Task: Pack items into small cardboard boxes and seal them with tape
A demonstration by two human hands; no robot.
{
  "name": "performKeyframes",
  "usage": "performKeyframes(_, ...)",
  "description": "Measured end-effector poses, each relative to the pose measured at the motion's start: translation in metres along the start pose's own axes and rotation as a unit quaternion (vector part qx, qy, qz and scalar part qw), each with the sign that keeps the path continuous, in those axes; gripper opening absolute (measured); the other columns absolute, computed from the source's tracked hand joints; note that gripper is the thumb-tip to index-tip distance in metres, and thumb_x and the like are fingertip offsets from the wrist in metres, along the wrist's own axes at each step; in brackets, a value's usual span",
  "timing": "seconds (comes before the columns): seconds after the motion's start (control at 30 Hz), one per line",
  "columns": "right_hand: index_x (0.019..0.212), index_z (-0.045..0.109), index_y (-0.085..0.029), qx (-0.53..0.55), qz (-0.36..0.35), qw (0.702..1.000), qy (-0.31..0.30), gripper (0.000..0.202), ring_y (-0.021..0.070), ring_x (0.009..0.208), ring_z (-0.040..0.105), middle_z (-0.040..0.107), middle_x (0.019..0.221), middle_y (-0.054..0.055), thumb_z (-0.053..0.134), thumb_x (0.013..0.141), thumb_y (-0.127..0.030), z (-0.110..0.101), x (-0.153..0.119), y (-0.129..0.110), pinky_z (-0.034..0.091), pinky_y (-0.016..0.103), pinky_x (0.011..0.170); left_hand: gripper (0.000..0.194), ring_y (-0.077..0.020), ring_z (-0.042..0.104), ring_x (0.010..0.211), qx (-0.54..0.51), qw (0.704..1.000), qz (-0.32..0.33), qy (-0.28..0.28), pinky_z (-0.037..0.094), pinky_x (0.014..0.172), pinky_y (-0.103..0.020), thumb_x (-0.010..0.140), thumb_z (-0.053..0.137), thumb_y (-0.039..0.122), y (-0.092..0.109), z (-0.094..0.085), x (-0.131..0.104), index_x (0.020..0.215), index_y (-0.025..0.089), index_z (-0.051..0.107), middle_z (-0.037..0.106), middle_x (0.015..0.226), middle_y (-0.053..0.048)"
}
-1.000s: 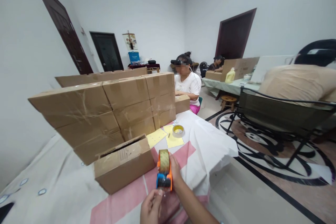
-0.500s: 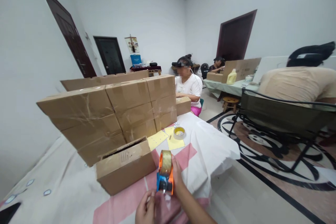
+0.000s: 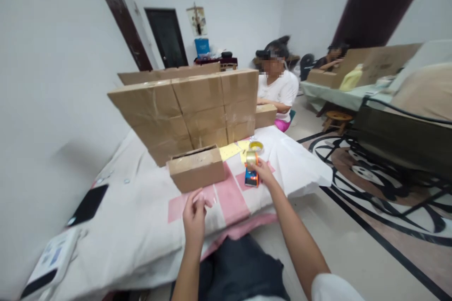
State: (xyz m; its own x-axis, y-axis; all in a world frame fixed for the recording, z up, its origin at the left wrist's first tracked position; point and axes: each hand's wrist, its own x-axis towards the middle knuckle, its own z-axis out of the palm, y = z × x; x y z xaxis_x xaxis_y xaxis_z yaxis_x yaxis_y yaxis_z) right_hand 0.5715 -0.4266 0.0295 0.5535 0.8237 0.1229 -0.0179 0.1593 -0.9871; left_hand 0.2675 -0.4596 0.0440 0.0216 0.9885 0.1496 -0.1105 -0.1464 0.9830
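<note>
My right hand [image 3: 264,172] is closed around an orange and blue tape dispenser [image 3: 252,176] with a wide roll of tape, at the table's right side. My left hand [image 3: 195,209] is pinched near the table's front, just before a small cardboard box [image 3: 197,169]. A glossy clear strip of tape [image 3: 211,196] shows at its fingertips, slightly blurred. The small box stands on the table with a dark gap along its top. Behind the dispenser lies a loose tape roll [image 3: 256,146] by yellow paper sheets [image 3: 230,151].
Stacked cardboard boxes [image 3: 205,108] form a wall behind the small box. A dark flat object [image 3: 88,204] and a white device [image 3: 52,256] lie at the left. A person in white [image 3: 278,84] sits beyond the boxes. A folding chair [image 3: 399,150] stands right.
My right hand has moved the dispenser away from my left hand, forward and right. My left hand is now nearer the small box's front. The view has tilted down and turned left.
</note>
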Motion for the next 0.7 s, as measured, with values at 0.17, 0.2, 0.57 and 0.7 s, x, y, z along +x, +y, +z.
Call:
performKeyframes(0.17,0.113,0.059,-0.018,-0.066,-0.025,0.995,0.074,0.056,0.0257,0.105,0.062,0.068,0.115,0.013,0.075,0.066,-0.044,0.001,-0.024,-0.009,0.053,0.039,0.088,0.045,-0.0056,0.034,0.045,-0.007,1.0,0.025,-0.011,0.027,0.044,-0.018,0.089,0.063,0.052,0.018,-0.001,-0.008,0.118,0.018,0.061,0.064,0.067,0.002)
performKeyframes(0.2,0.113,0.06,-0.018,-0.081,-0.05,0.993,0.064,0.052,0.0252,0.105,0.061,0.067,0.115,0.012,0.073,0.069,-0.043,0.007,-0.037,-0.014,0.052,0.038,0.088,0.045,-0.0054,0.033,0.044,-0.004,1.0,0.027,-0.014,0.027,0.044,-0.019,0.09,0.062,0.052,0.019,-0.001,-0.01,0.119,0.018,0.06,0.064,0.067,0.002)
performKeyframes(0.57,0.073,0.068,-0.019,-0.138,-0.133,0.943,-0.272,0.011,0.0159,0.076,0.058,0.067,0.078,0.002,0.063,0.082,-0.025,0.104,-0.141,-0.066,0.043,0.029,0.072,0.048,-0.0127,0.056,0.054,0.159,0.985,0.052,-0.037,0.042,0.056,-0.024,0.097,0.049,0.052,0.027,-0.016,-0.022,0.13,0.018,0.059,0.068,0.068,0.0)
performKeyframes(0.7,0.072,0.068,-0.019,-0.105,-0.114,0.969,-0.191,0.018,0.0166,0.071,0.056,0.066,0.074,0.002,0.064,0.079,-0.036,0.104,-0.117,-0.074,0.043,0.029,0.068,0.058,-0.0249,0.071,0.08,0.406,0.909,0.08,0.055,0.053,0.074,-0.037,0.099,0.041,0.051,0.034,-0.033,0.006,0.145,0.015,0.045,0.076,0.087,-0.009)
